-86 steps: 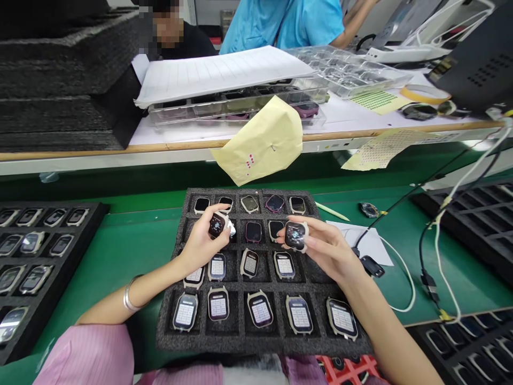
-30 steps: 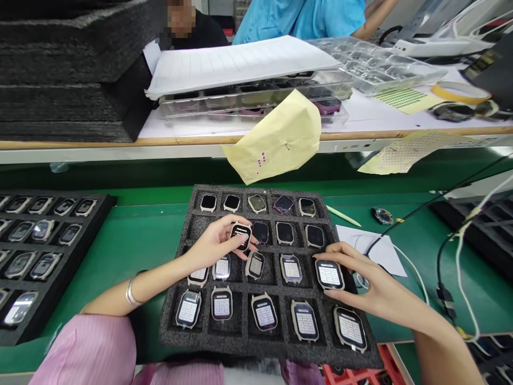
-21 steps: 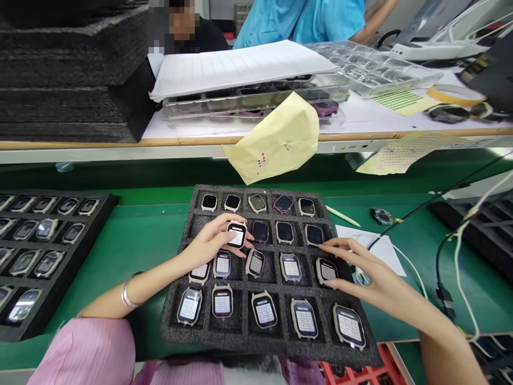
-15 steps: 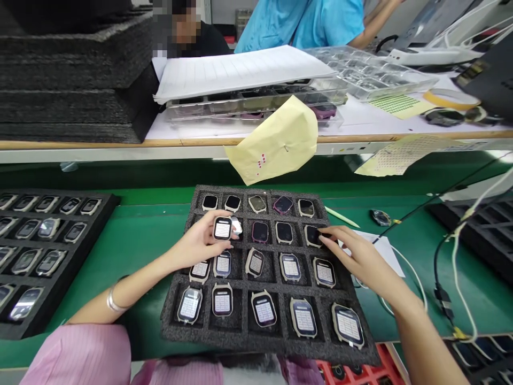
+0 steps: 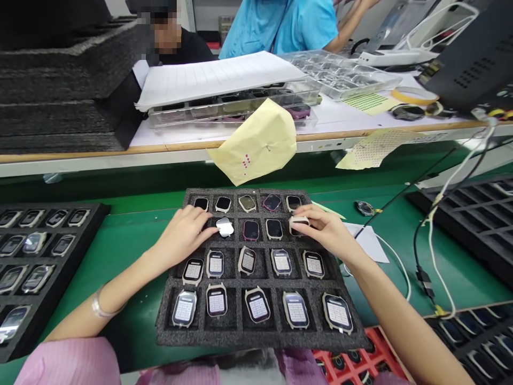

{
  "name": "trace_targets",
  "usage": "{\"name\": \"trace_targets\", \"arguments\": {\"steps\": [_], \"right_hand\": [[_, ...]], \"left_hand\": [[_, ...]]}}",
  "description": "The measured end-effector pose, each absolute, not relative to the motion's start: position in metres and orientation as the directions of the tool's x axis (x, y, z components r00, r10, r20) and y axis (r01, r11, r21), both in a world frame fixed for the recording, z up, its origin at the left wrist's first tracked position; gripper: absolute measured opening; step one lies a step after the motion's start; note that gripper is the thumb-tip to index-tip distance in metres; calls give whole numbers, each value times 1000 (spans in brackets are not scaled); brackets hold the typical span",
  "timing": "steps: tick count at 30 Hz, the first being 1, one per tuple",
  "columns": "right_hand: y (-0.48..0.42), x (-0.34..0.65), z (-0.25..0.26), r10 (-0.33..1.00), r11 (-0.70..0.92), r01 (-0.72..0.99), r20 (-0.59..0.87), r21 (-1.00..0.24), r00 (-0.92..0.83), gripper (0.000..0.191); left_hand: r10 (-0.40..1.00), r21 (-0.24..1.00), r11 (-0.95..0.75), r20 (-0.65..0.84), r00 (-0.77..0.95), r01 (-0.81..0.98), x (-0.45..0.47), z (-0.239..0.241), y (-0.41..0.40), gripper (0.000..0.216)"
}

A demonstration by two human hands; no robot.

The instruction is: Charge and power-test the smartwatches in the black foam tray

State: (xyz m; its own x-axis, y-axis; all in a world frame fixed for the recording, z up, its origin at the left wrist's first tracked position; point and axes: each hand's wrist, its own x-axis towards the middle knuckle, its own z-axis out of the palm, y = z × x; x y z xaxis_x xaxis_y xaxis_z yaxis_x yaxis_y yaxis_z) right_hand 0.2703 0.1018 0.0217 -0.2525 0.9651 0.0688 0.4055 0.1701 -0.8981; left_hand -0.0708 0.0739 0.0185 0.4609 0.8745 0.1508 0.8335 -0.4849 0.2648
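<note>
Smartwatch, pale case: 1 piece, tilted, grasped between the thumb and fingers of the right hand, at the right-end compartment of row 2 in a black foam tray. Whether its underside touches the foam cannot be told.

Left hand: digits bent, over the left end of row 2, thumb tip just beside a silver-coloured piece in the same row. Whether this hand grips anything cannot be told, the palm side being hidden. Silver bracelet at the wrist.

Other tray contents. Row 1, farthest from the wearer: 5 dark-screened watches, the 4th purple-cased. Row 2, between the hands: 1 purple-cased watch, 1 pale-cased watch. Rows 3 and 4: 10 lit watches, 5 per row, white lists on screen.

Surroundings: green worktop; side tray of watches, at left; red tray, near right; yellow sheet, hanging at the shelf edge; behind, 1 person in blue.
</note>
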Motion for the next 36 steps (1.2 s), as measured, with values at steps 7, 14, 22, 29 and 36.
{"name": "trace_targets", "arguments": {"steps": [7,14,22,29,36], "right_hand": [[105,233,46,967,-159,-127,-128,-979,-222,31],[111,219,41,891,-268,-144,-188,-952,-414,36],[108,216,39,827,-292,-229,-125,-928,-548,48],[109,222,31,832,-250,-184,-113,-951,-544,34],[106,220,29,822,-281,-198,-129,-939,-555,42]], "left_hand": [[928,217,-369,148,343,904,-20,1,81,20],[947,626,-288,75,312,724,-39,-2,83,18],[946,981,159,-118,302,-113,-22,19,92,27],[915,878,330,-207,347,-347,-12,32,93,35],[960,997,42,-57,274,63,-12,24,88,34]]}}
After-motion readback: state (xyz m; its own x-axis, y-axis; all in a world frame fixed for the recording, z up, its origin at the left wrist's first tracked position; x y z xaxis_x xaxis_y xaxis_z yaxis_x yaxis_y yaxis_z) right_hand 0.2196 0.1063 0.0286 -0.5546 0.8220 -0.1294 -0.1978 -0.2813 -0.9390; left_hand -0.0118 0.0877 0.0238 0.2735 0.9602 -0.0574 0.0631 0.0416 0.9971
